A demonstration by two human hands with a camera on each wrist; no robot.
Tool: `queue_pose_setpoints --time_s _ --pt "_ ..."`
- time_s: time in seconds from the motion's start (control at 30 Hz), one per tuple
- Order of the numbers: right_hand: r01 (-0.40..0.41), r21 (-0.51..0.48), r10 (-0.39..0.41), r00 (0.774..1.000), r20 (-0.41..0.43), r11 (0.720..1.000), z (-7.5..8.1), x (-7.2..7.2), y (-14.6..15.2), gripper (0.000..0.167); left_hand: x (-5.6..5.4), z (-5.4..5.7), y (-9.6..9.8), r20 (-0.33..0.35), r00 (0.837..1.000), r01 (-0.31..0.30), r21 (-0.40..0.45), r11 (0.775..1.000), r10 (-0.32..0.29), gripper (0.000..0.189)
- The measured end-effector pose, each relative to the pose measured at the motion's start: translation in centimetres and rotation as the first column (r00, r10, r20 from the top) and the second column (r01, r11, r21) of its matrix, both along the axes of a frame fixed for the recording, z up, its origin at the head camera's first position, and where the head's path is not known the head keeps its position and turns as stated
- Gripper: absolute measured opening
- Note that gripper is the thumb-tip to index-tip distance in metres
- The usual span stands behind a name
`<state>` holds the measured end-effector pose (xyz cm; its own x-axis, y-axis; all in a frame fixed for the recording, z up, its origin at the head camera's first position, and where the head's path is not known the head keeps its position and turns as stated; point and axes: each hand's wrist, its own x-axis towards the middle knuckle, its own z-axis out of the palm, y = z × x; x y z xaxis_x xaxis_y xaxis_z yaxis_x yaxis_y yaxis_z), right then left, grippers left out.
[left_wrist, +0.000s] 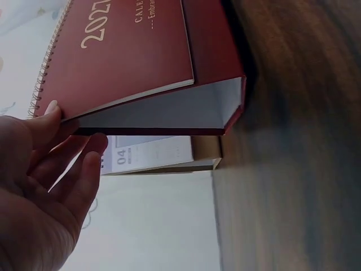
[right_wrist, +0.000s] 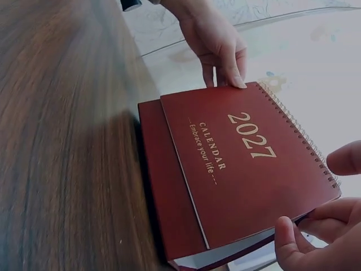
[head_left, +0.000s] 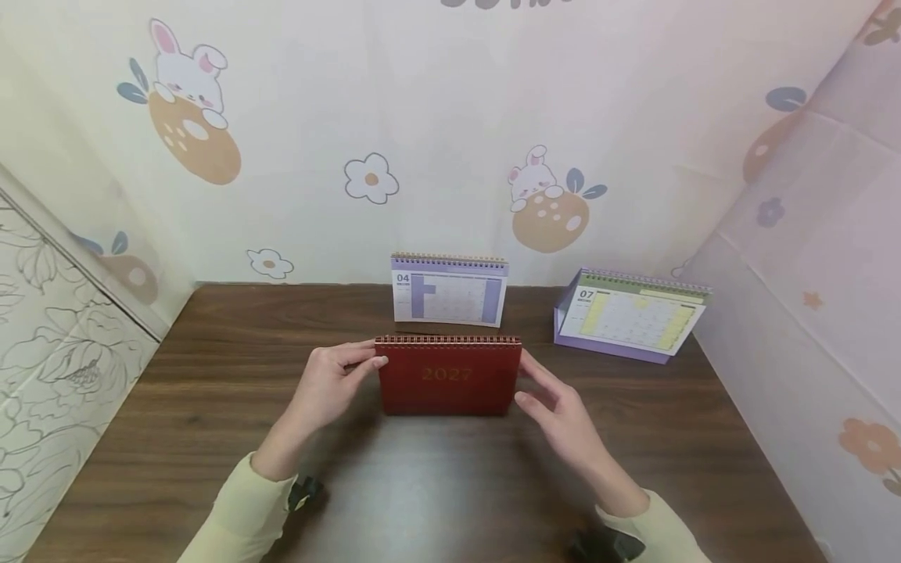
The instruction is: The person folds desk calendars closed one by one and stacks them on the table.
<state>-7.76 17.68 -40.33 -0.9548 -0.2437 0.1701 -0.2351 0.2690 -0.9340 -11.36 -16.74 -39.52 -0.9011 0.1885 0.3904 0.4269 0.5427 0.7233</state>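
A dark red desk calendar (head_left: 450, 383) with "2027" in gold stands upright like a tent, its wire binding along the top. My left hand (head_left: 331, 383) pinches its upper left corner, thumb on the front cover and fingers behind, as the left wrist view shows. At the opposite side is my right hand (head_left: 566, 414), fingers loosely bent by the upper right edge. In the right wrist view its thumb (right_wrist: 286, 234) overlaps the cover's side edge, and one fingertip (right_wrist: 343, 159) is close to the binding.
Behind the red calendar stands a purple and white calendar (head_left: 450, 297) marked 04. Farther right, a green and yellow calendar (head_left: 637, 317) marked 07 sits on a purple base. The wooden table (head_left: 232, 375) meets a patterned curtain (head_left: 303, 211) at the back.
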Motion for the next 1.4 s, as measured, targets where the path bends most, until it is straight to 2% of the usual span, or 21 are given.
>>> queue_pose_setpoints --time_s 0.2,0.37,0.57,0.73,0.83,1.03,1.1,1.2,1.4 --pt "0.011 0.004 -0.011 0.998 -0.06 1.0 -0.8 -0.1 0.4 0.052 0.1 -0.5 0.1 0.039 0.999 0.029 0.016 0.999 -0.03 0.014" --pt "0.07 0.025 -0.068 0.993 -0.098 0.997 -1.1 -1.1 0.7 0.033 -0.1 -0.6 0.0 0.069 0.997 0.037 0.009 0.999 -0.037 0.016" --pt "0.139 0.135 -0.121 0.984 -0.13 0.981 -1.6 -2.6 0.5 0.016 -0.3 -0.9 0.0 0.086 0.995 0.044 -0.032 0.999 -0.041 0.01" --pt "0.108 0.222 -0.076 0.986 -0.148 0.969 -2.5 -3.2 0.6 0.01 -0.4 -1.3 -0.2 0.091 0.994 0.074 -0.103 0.992 -0.065 0.008" --pt "0.079 0.253 -0.039 0.986 -0.16 0.964 -2.8 -3.4 0.8 0.013 -0.5 -1.4 -0.2 0.128 0.989 0.09 -0.157 0.984 -0.07 0.009" --pt "0.003 0.323 0.047 0.988 -0.146 0.946 -3.2 -3.8 1.5 0.011 -0.6 -1.8 -0.3 0.2 0.976 0.145 -0.291 0.945 -0.088 0.011" --pt "-0.021 0.346 0.073 0.987 -0.14 0.938 -3.3 -3.8 1.7 0.011 -0.7 -2.1 -0.4 0.198 0.974 0.17 -0.331 0.928 -0.108 0.012" --pt "-0.045 0.371 0.103 0.985 -0.138 0.928 -3.4 -3.9 1.9 0.013 -0.8 -2.3 -0.4 0.182 0.974 0.194 -0.357 0.914 -0.135 0.015" --pt "-0.046 0.382 0.101 0.987 -0.125 0.923 -3.5 -4.0 1.9 0.013 -0.7 -2.5 -0.4 0.138 0.98 0.184 -0.381 0.906 -0.141 0.014"
